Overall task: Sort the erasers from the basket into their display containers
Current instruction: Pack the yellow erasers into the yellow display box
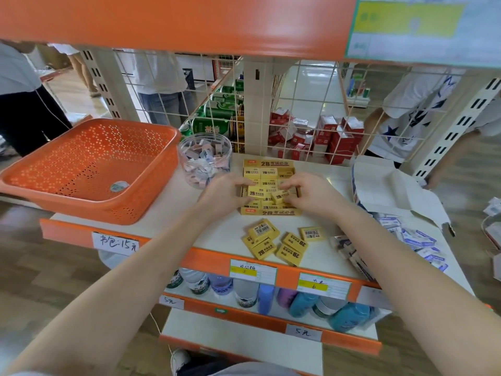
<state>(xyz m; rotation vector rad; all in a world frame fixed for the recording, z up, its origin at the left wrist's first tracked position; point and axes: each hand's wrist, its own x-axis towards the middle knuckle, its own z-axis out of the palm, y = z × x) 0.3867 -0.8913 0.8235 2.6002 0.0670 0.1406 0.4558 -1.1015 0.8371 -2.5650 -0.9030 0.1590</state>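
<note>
The left hand (226, 195) and right hand (311, 198) are each pinching a light, stiff eraser (256, 192) over the box (271, 212), probably handling best gripped across its narrow sides.

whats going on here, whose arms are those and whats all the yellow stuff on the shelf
There is no machine here. A person wears a camera on the head, so the one picture looks forward and down along their own bare arms. They stand at a shop shelf. The left hand holds a yellow eraser and the right hand pinches a second eraser, both over the yellow box, which is mostly filled with them. Loose erasers of the same kind lie in front of the box. On the left stands an orange basket, and beside it a clear jar of small pink and white pieces. On the right lie blue-and-white erasers and an opened white carton.
</note>
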